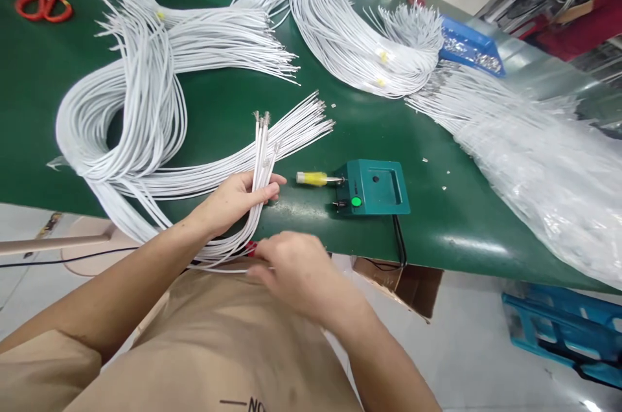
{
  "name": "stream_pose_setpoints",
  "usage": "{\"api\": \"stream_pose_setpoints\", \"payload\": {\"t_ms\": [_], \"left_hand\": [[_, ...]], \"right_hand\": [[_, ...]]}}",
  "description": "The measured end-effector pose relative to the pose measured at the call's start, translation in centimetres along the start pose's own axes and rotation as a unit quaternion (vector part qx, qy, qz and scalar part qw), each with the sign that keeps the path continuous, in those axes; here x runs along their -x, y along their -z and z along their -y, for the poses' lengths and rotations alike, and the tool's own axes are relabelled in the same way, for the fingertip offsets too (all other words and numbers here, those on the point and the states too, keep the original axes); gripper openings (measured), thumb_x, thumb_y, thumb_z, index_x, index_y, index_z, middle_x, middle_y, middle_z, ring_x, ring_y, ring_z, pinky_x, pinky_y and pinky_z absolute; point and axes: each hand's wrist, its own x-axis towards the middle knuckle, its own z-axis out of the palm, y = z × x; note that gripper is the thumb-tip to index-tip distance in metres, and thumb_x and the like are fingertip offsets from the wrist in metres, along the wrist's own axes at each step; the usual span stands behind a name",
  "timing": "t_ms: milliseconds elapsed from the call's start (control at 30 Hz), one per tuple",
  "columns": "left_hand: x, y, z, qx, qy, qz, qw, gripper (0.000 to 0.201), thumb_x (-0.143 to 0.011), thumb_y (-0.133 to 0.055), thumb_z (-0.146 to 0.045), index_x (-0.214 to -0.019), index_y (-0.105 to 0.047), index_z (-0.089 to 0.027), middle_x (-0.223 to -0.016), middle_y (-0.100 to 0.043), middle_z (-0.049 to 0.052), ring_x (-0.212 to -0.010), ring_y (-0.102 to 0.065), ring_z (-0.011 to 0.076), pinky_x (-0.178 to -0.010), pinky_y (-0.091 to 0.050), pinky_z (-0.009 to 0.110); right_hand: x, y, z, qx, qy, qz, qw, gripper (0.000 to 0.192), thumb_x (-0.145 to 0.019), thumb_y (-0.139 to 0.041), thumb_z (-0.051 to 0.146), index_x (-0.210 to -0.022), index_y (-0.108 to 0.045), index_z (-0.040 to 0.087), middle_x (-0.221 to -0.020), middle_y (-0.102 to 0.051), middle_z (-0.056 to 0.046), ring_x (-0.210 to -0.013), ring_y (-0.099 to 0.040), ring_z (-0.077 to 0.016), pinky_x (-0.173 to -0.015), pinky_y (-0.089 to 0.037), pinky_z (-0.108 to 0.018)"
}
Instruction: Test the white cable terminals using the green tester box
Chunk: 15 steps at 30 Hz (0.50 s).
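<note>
My left hand (238, 201) grips a small bunch of white wires (261, 146) whose metal-tipped ends point away from me over the green table (223, 107). My right hand (291, 269) sits at the table's near edge, fingers pinched on the lower part of those same wires by my lap. A small teal box with a green button (374, 188) stands just right of my left hand. A yellow-handled tool (313, 178) pokes into the box's left side.
Large looped bundles of white wire (140, 88) cover the left and back of the table, more (359, 43) at the back right. Clear plastic wrap (544, 166) lies right, a blue tray (469, 46) behind it. Red scissors (43, 7) lie far left. A cardboard box (403, 282) sits below the edge.
</note>
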Motion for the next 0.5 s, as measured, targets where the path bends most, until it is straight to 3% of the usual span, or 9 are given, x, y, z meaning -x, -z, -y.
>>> {"api": "stream_pose_setpoints", "payload": {"t_ms": [67, 133, 200, 400, 500], "left_hand": [[0.2, 0.1, 0.2, -0.008, -0.011, 0.008, 1.000, 0.040, -0.073, -0.070, -0.046, -0.102, -0.070, -0.018, -0.087, -0.070, 0.005, -0.083, -0.063, 0.0199, -0.079, -0.049, 0.032], [0.5, -0.1, 0.3, -0.012, -0.024, 0.024, 0.999, 0.039, -0.072, -0.071, -0.045, -0.099, -0.071, -0.018, -0.092, -0.071, 0.005, -0.086, -0.064, 0.0216, -0.080, -0.049, 0.033], [0.9, -0.3, 0.3, -0.022, -0.027, 0.034, 0.999, 0.035, -0.073, -0.070, -0.044, -0.095, -0.071, -0.017, -0.089, -0.071, 0.005, -0.085, -0.064, 0.0218, -0.080, -0.049, 0.033], [1.6, -0.7, 0.4, 0.044, -0.026, -0.002, 0.999, 0.032, -0.080, -0.064, -0.046, -0.094, -0.066, -0.017, -0.082, -0.070, 0.004, -0.080, -0.064, 0.0175, -0.077, -0.048, 0.029], [1.3, -0.8, 0.5, 0.094, -0.056, 0.009, 0.994, 0.028, -0.079, -0.067, -0.041, -0.093, -0.065, -0.018, -0.084, -0.069, 0.003, -0.081, -0.063, 0.0157, -0.077, -0.047, 0.028]], "right_hand": [[-0.9, 1.6, -0.8, -0.084, -0.086, -0.091, 0.989, 0.027, -0.087, -0.054, 0.033, -0.064, -0.059, 0.020, -0.062, -0.063, 0.000, -0.054, -0.052, -0.0121, -0.053, -0.034, -0.027], [-2.3, 2.6, -1.8, -0.161, -0.152, -0.214, 0.951, 0.024, -0.086, -0.055, 0.038, -0.071, -0.060, 0.021, -0.061, -0.062, 0.002, -0.055, -0.052, -0.0114, -0.056, -0.037, -0.026], [-3.6, 2.7, -2.6, -0.225, -0.176, -0.273, 0.919, 0.021, -0.081, -0.062, 0.041, -0.074, -0.061, 0.021, -0.060, -0.060, 0.003, -0.056, -0.052, -0.0116, -0.058, -0.040, -0.025], [-4.7, 1.3, -3.3, -0.423, -0.183, -0.281, 0.842, 0.023, -0.073, -0.068, 0.039, -0.066, -0.059, 0.019, -0.062, -0.061, 0.003, -0.053, -0.051, -0.0102, -0.052, -0.040, -0.023], [-4.5, 1.3, -2.8, -0.468, -0.185, -0.259, 0.824, 0.018, -0.073, -0.067, 0.035, -0.067, -0.063, 0.018, -0.062, -0.063, 0.002, -0.054, -0.054, -0.0108, -0.050, -0.040, -0.023]]}}
